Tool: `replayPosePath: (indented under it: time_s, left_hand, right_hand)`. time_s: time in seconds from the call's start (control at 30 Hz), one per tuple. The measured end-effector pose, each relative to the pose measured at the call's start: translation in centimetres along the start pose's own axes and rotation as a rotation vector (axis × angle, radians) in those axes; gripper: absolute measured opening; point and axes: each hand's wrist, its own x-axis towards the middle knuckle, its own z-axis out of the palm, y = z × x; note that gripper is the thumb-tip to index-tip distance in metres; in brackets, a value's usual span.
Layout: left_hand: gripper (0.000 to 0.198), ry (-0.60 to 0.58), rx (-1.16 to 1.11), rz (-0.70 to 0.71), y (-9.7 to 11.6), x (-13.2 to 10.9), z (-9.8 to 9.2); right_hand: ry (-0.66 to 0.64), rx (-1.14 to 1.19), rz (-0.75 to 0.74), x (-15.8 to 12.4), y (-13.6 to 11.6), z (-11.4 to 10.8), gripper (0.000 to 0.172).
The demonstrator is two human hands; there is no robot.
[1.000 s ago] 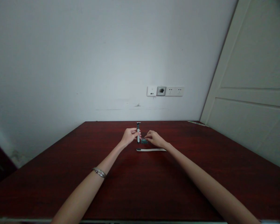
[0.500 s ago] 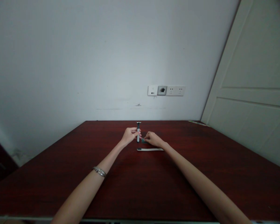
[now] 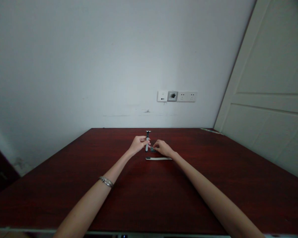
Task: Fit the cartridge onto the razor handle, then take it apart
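Note:
My left hand (image 3: 138, 144) is closed round the grey handle of a razor (image 3: 147, 144), which I hold upright with its dark neck and wide head at the top. Just to the right, the bent fingers of my right hand (image 3: 163, 147) pinch at a small dark green piece (image 3: 152, 149), perhaps a blade holder; its details are too small to make out. Nearer to me a long, pale handle with a dark end (image 3: 159, 158) lies flat across the table, its right end by my right wrist.
The dark red wooden table (image 3: 144, 198) reaches back to a white wall (image 3: 129, 66). Sockets and a switch plate (image 3: 177, 96) are on the wall. A pale panelled door (image 3: 270, 99) stands at the right, and a thin strip (image 3: 211, 131) lies at the back right edge.
The razor's head has tipped slightly to the right in my left hand. My right hand stays at the small green piece with hardly any movement.

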Motion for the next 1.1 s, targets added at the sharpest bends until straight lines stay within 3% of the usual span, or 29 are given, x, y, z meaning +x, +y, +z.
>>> replayPosePath:
  time_s: [0.57, 1.1]
  left_hand:
    - [0.017, -0.002, 0.010, -0.007, 0.0, 0.0, 0.0]
    - [0.015, -0.008, 0.007, 0.059, -0.2, 0.0, -0.2]
  right_hand:
    - [0.009, 0.114, 0.003, 0.4, 0.8, 0.6, 0.010]
    - [0.067, 0.331, 0.118, 0.6, 0.5, -1.5, 0.017]
